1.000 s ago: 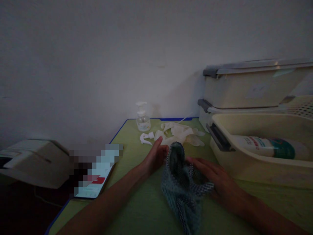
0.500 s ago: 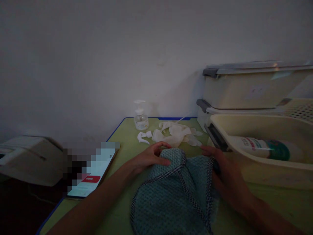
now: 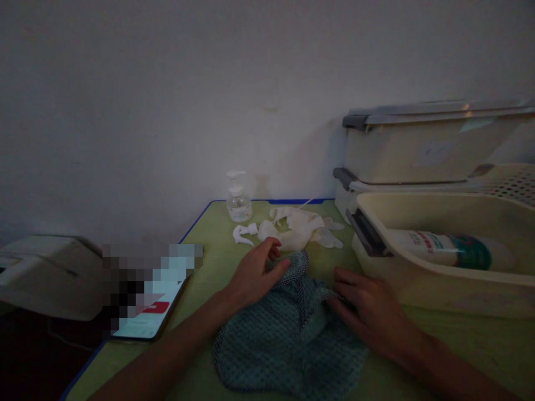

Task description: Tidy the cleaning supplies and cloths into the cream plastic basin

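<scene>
A blue-green textured cleaning cloth with black-and-white checked edging lies rumpled on the yellow-green table, partly folded over. At its far edge, my left hand has closed thumb and fingers on the fabric. My right hand pinches the cloth's right-hand edge; its fingertips are partly hidden by the fabric. Just beyond the hands lie crumpled white gloves, with a white spray trigger head beside them.
A clear pump bottle stands near the wall. On the left edge rests a phone. To the right, a cream basket holds a white-and-green bottle, in front of stacked lidded boxes. A white appliance sits far left.
My right hand has moved left and inward, taking the cloth's right edge with it. The cloth has dropped lower and spread out flatter, while my left hand stays at its far edge.
</scene>
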`<state>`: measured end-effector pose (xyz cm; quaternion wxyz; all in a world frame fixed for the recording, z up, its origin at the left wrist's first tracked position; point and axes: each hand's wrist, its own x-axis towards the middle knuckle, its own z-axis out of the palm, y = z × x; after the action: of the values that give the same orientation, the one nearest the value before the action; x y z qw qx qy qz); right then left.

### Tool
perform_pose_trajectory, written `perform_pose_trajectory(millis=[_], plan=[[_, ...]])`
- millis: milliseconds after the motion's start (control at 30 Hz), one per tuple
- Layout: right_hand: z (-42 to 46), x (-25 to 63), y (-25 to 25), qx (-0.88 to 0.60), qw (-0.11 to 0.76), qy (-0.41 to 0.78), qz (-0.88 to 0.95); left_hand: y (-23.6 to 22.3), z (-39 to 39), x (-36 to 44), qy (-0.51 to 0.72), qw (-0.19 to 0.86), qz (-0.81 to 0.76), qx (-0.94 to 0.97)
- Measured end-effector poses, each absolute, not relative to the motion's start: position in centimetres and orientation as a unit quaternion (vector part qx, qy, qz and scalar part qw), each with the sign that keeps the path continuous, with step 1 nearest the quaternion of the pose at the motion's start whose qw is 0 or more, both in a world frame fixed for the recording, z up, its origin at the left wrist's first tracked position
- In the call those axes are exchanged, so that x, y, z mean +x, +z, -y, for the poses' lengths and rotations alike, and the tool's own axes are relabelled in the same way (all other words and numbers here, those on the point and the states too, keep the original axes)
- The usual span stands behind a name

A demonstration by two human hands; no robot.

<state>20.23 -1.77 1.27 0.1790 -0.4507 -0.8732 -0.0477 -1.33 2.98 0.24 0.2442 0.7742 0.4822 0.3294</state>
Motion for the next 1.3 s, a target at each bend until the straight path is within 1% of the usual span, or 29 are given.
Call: perform_pose_trajectory(millis=[67, 133, 267, 467, 567, 700, 767, 833, 900, 1000, 1133, 1300], plan=[[1.6, 20.1, 1.1, -0.489, 0.172, -0.031, 0.855, 0.5, -2.4, -1.2, 0.271, 0.221, -0.478, 0.805], [1.5, 20.0, 0.8, -0.535, 0.151, -0.018, 0.831, 0.7, -2.2, -1.0, 0.226, 0.169, -0.494, 0.822], [1.2, 20.1, -0.1, -0.575, 0.111, -0.003, 0.811, 0.8, -2.6, -1.1, 0.178, 0.064, -0.554, 0.811], [1.0, 20.7, -0.7, -0.581, 0.124, 0.042, 0.803, 1.2, -3.2, -2.4, 0.168, 0.011, -0.636, 0.753], [1.0, 20.6, -0.4, -0.581, 0.124, 0.051, 0.803, 1.3, -3.5, -3.4, 0.160, -0.046, -0.659, 0.733], [1.3, 20.2, 0.1, -0.590, 0.107, 0.051, 0.799, 1.3, -3.7, -4.1, 0.177, -0.160, -0.621, 0.747], [1.5, 20.0, 0.4, -0.590, 0.119, 0.037, 0.798, 1.4, -3.6, -3.9, 0.199, -0.182, -0.588, 0.763], [1.7, 19.9, 0.7, -0.566, 0.157, 0.017, 0.809, 1.5, -3.1, -3.3, 0.221, -0.171, -0.553, 0.785], [1.8, 19.9, 0.9, -0.512, 0.213, 0.001, 0.832, 1.4, -2.6, -2.6, 0.234, -0.142, -0.521, 0.808], [1.9, 19.8, 1.0, -0.421, 0.270, -0.001, 0.866, 1.1, -1.9, -1.9, 0.216, -0.080, -0.492, 0.840], [2.1, 19.7, 0.9, -0.361, 0.278, 0.012, 0.890, 0.7, -1.7, -1.7, 0.182, -0.025, -0.491, 0.852], [2.3, 20.1, 0.6, -0.365, 0.243, 0.051, 0.897, 0.4, -1.9, -1.9, 0.198, 0.018, -0.487, 0.850]])
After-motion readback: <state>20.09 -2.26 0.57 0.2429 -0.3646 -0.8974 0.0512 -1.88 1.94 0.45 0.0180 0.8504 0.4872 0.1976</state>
